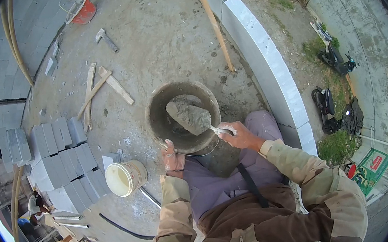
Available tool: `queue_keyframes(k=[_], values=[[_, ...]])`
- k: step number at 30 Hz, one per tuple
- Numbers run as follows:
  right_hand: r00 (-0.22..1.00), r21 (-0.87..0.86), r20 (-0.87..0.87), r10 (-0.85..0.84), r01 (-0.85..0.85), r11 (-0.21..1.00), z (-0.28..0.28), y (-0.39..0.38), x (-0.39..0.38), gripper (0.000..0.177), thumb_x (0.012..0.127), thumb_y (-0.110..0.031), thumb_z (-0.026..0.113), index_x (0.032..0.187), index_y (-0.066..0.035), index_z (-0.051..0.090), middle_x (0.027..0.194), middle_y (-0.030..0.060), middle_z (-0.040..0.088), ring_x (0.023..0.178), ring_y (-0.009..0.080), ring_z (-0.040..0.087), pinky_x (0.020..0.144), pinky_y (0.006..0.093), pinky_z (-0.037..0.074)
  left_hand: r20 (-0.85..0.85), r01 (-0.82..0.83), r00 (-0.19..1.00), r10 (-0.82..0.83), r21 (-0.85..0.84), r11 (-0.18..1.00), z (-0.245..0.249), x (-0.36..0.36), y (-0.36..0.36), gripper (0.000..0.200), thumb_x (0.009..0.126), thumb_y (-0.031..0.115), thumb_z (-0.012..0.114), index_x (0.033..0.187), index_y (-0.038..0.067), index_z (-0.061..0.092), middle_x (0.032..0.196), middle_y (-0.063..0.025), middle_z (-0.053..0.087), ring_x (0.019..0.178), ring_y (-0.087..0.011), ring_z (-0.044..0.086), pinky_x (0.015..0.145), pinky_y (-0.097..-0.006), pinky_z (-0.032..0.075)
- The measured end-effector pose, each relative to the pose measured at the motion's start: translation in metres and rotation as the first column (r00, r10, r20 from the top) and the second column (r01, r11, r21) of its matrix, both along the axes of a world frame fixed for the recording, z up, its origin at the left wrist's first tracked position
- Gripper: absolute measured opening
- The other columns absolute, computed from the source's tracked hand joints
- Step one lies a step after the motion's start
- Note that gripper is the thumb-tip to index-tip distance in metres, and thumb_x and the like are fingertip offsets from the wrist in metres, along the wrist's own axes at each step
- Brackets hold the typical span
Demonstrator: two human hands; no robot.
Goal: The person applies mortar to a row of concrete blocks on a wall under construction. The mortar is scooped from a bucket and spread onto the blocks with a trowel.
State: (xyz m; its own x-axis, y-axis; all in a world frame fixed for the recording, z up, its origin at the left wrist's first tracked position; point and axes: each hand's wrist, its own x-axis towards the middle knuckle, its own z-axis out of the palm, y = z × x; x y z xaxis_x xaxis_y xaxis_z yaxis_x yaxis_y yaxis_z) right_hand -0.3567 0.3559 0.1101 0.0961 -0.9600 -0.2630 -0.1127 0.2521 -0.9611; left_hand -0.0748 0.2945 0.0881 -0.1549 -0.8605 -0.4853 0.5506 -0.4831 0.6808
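My right hand (240,136) is closed round the handle of a trowel (189,117), whose blade carries a heap of wet grey mortar over the mouth of a round bucket (157,137). My left hand (173,160) grips something at the bucket's near left rim, where the wire handle meets it; its fingers are partly curled. Mortar smears coat the inside of the bucket. White residue marks both hands. Left of my left hand stands a white pail (140,174) with pale liquid in it.
Grey blocks (62,157) are stacked at the left. A low block wall (268,55) curves along my right. Wooden strips (90,97), a hammer-like tool (107,41) and a red bucket (83,13) lie ahead. A person (36,206) is far left.
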Motion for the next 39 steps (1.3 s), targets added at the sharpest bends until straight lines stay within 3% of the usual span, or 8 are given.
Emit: queue_keyframes(k=[7,9,14,22,28,32,38,39], values=[[0.998,-0.033,0.062,0.017,-0.015,0.999,0.011,-0.017,0.001,0.025,0.097,-0.021,0.063,0.110,-0.001,0.066,0.079,0.0083,0.065,0.067,0.0139,0.059,0.066,0.0320,0.050,-0.074,-0.190,0.975,0.209,0.206,0.960,-0.043,0.000,0.031,0.055,0.091,-0.001,0.067,0.143,0.003,0.046,0.141,-0.0180,0.054,0.133,-0.0371,0.051,0.115,-0.0608,0.040],[0.929,0.182,0.370,-0.022,-0.049,0.982,0.033,-0.008,-0.013,0.022,0.100,-0.021,0.060,0.110,-0.002,0.064,0.074,0.0034,0.060,0.060,0.0098,0.055,0.056,0.0289,0.046,-0.081,-0.207,0.971,0.227,0.199,0.958,-0.061,0.009,0.034,0.051,0.085,-0.011,0.060,0.135,-0.003,0.051,0.136,-0.0203,0.058,0.128,-0.0385,0.055,0.114,-0.0608,0.042],[0.802,0.188,0.580,-0.143,0.038,0.981,0.083,0.019,-0.107,0.019,0.101,-0.020,0.059,0.107,-0.002,0.061,0.073,0.0009,0.056,0.055,0.0081,0.052,0.050,0.0270,0.042,-0.045,-0.159,0.982,0.183,0.321,0.934,-0.053,-0.002,0.034,0.048,0.081,-0.010,0.059,0.128,-0.004,0.056,0.130,-0.0201,0.062,0.124,-0.0393,0.058,0.112,-0.0615,0.043],[0.870,0.032,0.119,-0.479,0.479,0.877,0.013,0.100,-0.337,0.042,0.090,-0.008,0.064,0.130,0.000,0.057,0.085,0.0040,0.058,0.063,0.0101,0.055,0.058,0.0278,0.047,0.121,-0.385,0.921,0.371,0.428,0.818,-0.045,-0.036,0.037,0.041,0.089,0.001,0.057,0.130,-0.004,0.058,0.135,-0.0218,0.060,0.126,-0.0414,0.055,0.112,-0.0627,0.041],[0.500,0.453,0.392,-0.772,0.626,0.635,-0.152,0.162,-0.400,0.054,0.086,-0.003,0.065,0.138,-0.003,0.052,0.093,0.0083,0.061,0.068,0.0147,0.060,0.057,0.0305,0.050,0.236,-0.352,0.934,0.270,0.470,0.809,-0.032,-0.035,0.030,0.048,0.089,0.009,0.056,0.136,-0.002,0.055,0.141,-0.0223,0.056,0.131,-0.0425,0.051,0.112,-0.0656,0.040],[0.065,0.641,0.453,-0.889,0.670,0.375,-0.212,0.185,-0.407,0.063,0.087,-0.001,0.065,0.145,-0.005,0.039,0.095,0.0112,0.063,0.069,0.0190,0.064,0.056,0.0345,0.054,0.237,-0.412,0.911,0.338,0.542,0.732,-0.033,-0.037,0.027,0.059,0.086,0.007,0.054,0.144,0.001,0.049,0.147,-0.0229,0.050,0.135,-0.0475,0.046,0.110,-0.0758,0.033],[0.055,0.170,-0.172,-0.984,0.985,0.025,-0.274,0.179,-0.390,0.052,0.090,-0.007,0.069,0.136,-0.003,0.044,0.090,0.0095,0.063,0.065,0.0151,0.064,0.051,0.0314,0.052,0.225,-0.407,0.913,0.340,0.532,0.742,-0.032,-0.041,0.030,0.061,0.085,0.009,0.055,0.145,0.004,0.048,0.148,-0.0218,0.049,0.136,-0.0473,0.044,0.110,-0.0767,0.033],[0.098,0.143,-0.262,-0.960,0.988,0.062,-0.278,0.170,-0.374,0.054,0.087,-0.010,0.072,0.133,-0.002,0.046,0.087,0.0155,0.066,0.071,0.0277,0.069,0.058,0.0389,0.054,0.227,-0.411,0.911,0.344,0.531,0.741,-0.029,-0.043,0.031,0.061,0.085,0.009,0.055,0.145,0.004,0.048,0.148,-0.0218,0.049,0.136,-0.0473,0.044,0.110,-0.0767,0.033]])
